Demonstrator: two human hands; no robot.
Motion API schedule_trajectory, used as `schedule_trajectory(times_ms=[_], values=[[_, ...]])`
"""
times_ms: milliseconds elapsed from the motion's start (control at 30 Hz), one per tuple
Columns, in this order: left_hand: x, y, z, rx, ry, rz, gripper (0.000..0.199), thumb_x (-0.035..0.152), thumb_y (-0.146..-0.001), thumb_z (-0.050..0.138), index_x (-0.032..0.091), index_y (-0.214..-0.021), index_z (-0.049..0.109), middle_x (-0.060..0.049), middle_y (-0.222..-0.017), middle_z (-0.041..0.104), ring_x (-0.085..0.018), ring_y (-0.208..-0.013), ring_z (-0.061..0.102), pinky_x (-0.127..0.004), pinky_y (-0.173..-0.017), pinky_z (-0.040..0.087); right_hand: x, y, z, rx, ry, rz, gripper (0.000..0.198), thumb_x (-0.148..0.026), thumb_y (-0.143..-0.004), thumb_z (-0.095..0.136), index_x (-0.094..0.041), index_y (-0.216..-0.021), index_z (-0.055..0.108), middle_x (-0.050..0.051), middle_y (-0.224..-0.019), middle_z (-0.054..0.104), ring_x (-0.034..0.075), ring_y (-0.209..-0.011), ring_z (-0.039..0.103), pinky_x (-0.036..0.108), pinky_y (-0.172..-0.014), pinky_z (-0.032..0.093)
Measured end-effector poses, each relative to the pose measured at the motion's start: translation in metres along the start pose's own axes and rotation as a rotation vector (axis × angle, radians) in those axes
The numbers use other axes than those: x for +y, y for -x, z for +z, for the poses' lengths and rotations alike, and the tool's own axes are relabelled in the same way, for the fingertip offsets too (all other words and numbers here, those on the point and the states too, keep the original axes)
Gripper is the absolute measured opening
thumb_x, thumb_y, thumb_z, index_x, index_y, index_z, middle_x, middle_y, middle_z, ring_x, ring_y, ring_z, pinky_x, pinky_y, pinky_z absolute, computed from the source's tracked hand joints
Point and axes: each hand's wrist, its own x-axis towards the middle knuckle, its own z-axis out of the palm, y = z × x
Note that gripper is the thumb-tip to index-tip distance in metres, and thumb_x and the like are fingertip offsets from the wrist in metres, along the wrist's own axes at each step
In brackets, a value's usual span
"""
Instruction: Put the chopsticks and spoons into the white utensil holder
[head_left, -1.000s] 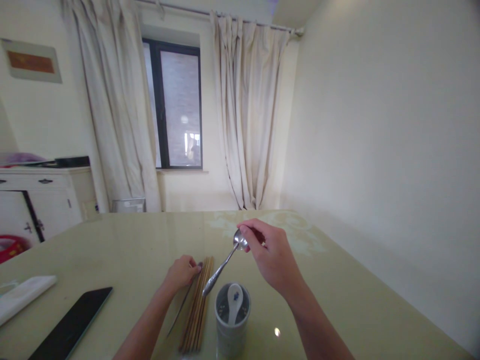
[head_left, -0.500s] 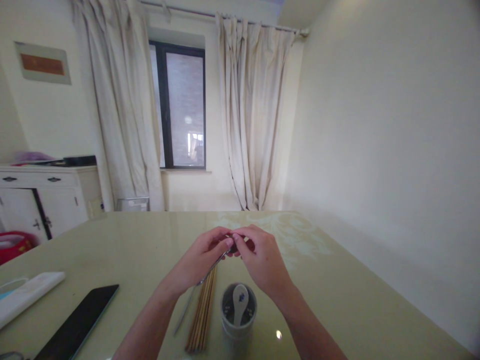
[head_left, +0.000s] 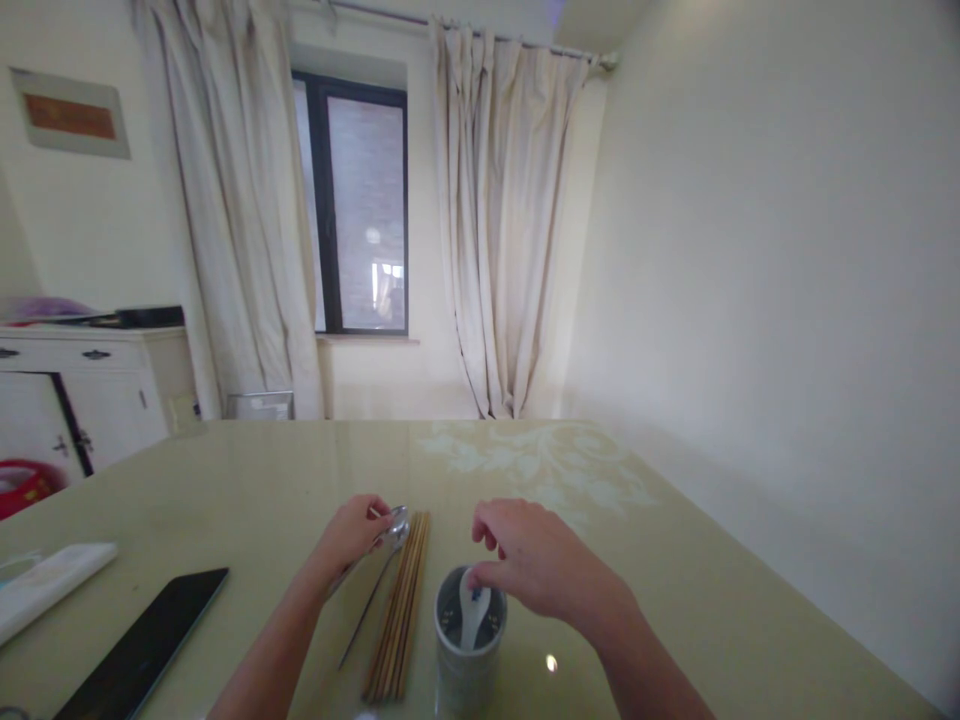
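On the worktop [head_left: 262, 490], the L hand [head_left: 356, 537] pinches one metal spoon [head_left: 399, 516] beside a 2nd spoon [head_left: 402, 535], already laid next to the chopsticks [head_left: 400, 610], while the white spoon [head_left: 474, 610] is still left in the cup [head_left: 466, 675], w/ the R hand [head_left: 551, 555] at its bowl, thumb and fingers apart.
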Motion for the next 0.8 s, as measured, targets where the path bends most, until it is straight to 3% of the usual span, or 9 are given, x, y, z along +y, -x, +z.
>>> schedule_trajectory(times_ms=[167,500,800], values=[[-0.012,-0.003,0.008,0.039,-0.106,-0.019,0.031,0.048,-0.071,0.075,0.019,-0.077,0.067,-0.002,-0.067,0.072,-0.023,-0.073,0.070,-0.028,-0.063,0.044,-0.006,-0.006,0.007,-0.080,0.101,0.050,0.034,-0.040,-0.074,0.091,-0.021,-0.097,0.077,0.005,-0.095,0.077,0.024,-0.086,0.068,0.028,-0.061,0.033],[-0.017,-0.007,0.016,0.025,-0.220,-0.034,0.013,0.029,-0.082,0.065,0.018,-0.082,0.070,-0.002,-0.067,0.074,-0.019,-0.068,0.070,-0.025,-0.063,0.045,-0.004,-0.011,0.018,-0.064,0.151,0.055,0.023,-0.031,-0.075,0.091,-0.022,-0.090,0.077,0.007,-0.092,0.078,0.025,-0.085,0.071,0.028,-0.064,0.039],[-0.015,-0.005,0.018,0.054,-0.295,0.001,0.017,0.031,-0.081,0.068,0.017,-0.083,0.077,-0.008,-0.090,0.082,-0.023,-0.090,0.073,-0.026,-0.072,0.045,-0.002,-0.015,0.022,-0.063,0.164,0.039,0.013,-0.020,-0.077,0.083,-0.021,-0.088,0.077,0.008,-0.091,0.079,0.025,-0.083,0.072,0.028,-0.064,0.040]])
